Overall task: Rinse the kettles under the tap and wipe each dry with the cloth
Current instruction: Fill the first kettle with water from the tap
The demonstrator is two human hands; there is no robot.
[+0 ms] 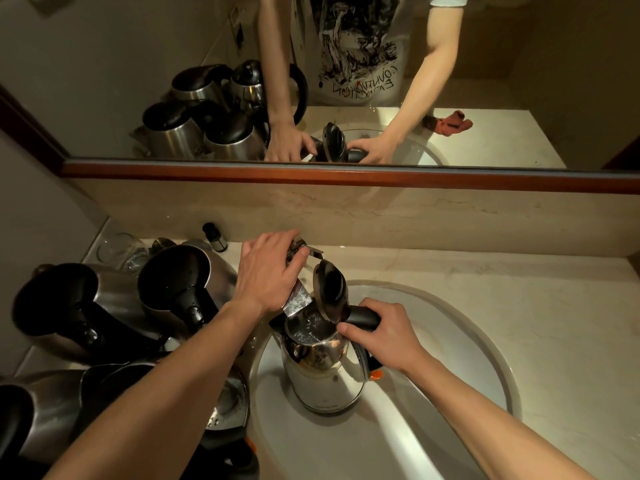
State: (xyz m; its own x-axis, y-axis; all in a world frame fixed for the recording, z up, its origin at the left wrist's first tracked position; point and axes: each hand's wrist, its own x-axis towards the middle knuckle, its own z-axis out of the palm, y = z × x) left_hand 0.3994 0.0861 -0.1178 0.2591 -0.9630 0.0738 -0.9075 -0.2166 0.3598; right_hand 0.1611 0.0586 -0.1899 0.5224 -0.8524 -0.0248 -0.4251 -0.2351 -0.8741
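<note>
— Over the sink [467, 327], at six o'clock, the kettle [323, 372] is being rinsed, lid up; its handle is clasped by the right hand [384, 332].

— The tap [298, 299] is worked by the left hand [268, 268], fingers curled on its lever. Emptying and the cloth would be needed next.

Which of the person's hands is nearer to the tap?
Left. The left hand rests on the tap itself, while the right hand grips the kettle handle, off to the tap's right.

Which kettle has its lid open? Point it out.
The kettle in the sink, held by the right hand under the tap, its lid flipped up. The kettles on the counter are closed.
</note>
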